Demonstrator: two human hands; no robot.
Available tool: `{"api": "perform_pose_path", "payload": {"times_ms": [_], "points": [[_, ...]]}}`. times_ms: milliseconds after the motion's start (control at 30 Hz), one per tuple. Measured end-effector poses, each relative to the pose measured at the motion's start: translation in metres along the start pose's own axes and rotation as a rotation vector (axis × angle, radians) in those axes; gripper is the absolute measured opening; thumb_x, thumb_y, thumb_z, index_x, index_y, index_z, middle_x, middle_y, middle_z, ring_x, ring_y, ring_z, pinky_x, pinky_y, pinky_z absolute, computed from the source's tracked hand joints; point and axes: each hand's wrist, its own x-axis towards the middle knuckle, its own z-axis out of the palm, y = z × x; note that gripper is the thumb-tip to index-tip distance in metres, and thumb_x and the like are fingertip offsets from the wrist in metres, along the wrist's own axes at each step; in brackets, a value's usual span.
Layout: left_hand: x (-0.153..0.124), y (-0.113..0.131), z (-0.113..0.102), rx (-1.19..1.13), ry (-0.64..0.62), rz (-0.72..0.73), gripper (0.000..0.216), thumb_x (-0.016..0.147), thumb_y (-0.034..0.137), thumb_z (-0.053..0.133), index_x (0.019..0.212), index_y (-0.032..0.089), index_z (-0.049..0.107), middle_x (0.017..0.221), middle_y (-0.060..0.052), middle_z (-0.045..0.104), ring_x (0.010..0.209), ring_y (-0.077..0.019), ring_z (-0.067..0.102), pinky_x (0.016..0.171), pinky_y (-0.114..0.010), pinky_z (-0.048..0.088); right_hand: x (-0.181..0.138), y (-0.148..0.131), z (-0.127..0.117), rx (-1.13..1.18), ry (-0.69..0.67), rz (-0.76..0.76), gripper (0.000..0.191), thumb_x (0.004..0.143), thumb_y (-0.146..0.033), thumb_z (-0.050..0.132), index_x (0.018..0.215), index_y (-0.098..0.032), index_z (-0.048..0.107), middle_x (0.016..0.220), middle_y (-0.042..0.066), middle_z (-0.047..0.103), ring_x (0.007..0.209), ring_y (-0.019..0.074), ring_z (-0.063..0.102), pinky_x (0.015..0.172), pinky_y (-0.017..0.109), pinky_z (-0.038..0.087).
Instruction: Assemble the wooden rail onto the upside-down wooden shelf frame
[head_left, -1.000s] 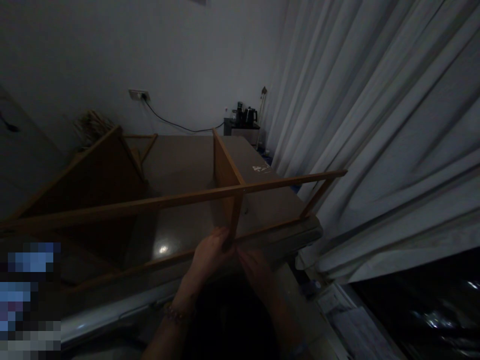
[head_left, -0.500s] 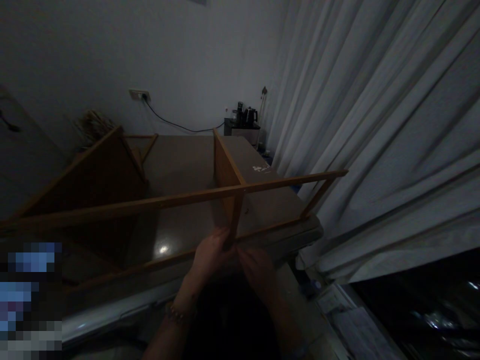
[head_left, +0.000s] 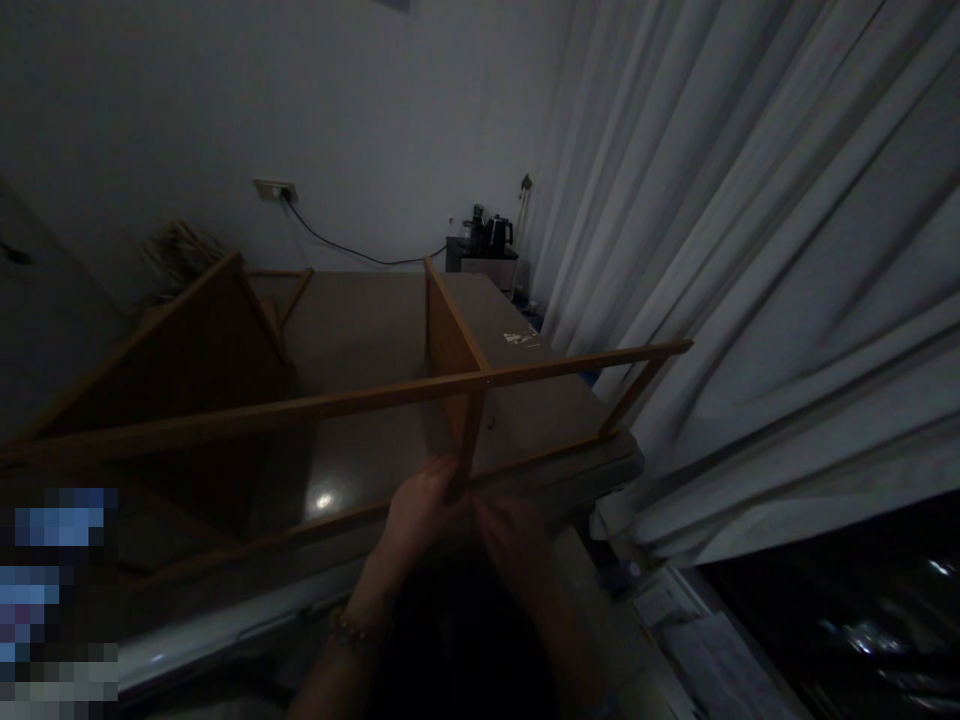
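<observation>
A wooden shelf frame [head_left: 360, 402] lies on its side across a table, with a shelf board [head_left: 452, 345] standing upright between its rails. My left hand [head_left: 421, 508] is closed around the lower front corner, where the board meets the bottom rail [head_left: 540, 457]. Close beside it, just right of that joint, my right hand [head_left: 514, 535] has its fingers pinched together at the rail. Whatever sits between those fingertips is too dark and small to make out. Another wide board [head_left: 172, 350] of the frame stands at the left.
The grey-brown tabletop [head_left: 360, 320] reaches toward the wall. A black kettle [head_left: 497, 235] stands on a small cabinet [head_left: 487, 268] behind it. From a wall socket [head_left: 275, 190] a black cable runs to the cabinet. White curtains [head_left: 720, 250] hang along the right.
Both hands stay at the same joint, and the frame keeps its place. Only the camera view has shifted very slightly.
</observation>
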Motion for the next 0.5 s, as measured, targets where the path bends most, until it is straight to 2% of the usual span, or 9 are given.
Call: {"api": "perform_pose_path", "payload": {"times_ms": [200,500], "points": [[0.000,0.002,-0.003,0.008,-0.013,-0.012,0.030,0.087,0.029,0.056,0.115,0.021,0.060,0.121,-0.008,0.063,0.109,-0.0222,0.060,0.090,-0.031,0.049,0.000,-0.003,0.000,0.057,-0.059,0.038,0.035,0.097,-0.021,0.041,0.128,-0.025,0.059,0.093,0.007,0.064,0.086,0.0213,0.057,0.081,0.037,0.046],[0.000,-0.001,-0.002,-0.024,-0.026,0.016,0.030,0.085,0.025,0.057,0.115,0.021,0.059,0.120,-0.009,0.063,0.111,-0.0226,0.060,0.092,-0.032,0.048,-0.003,-0.007,0.017,0.332,0.011,0.122,0.037,0.098,-0.021,0.039,0.132,-0.022,0.052,0.112,0.007,0.069,0.098,0.0186,0.065,0.084,0.032,0.053]]}}
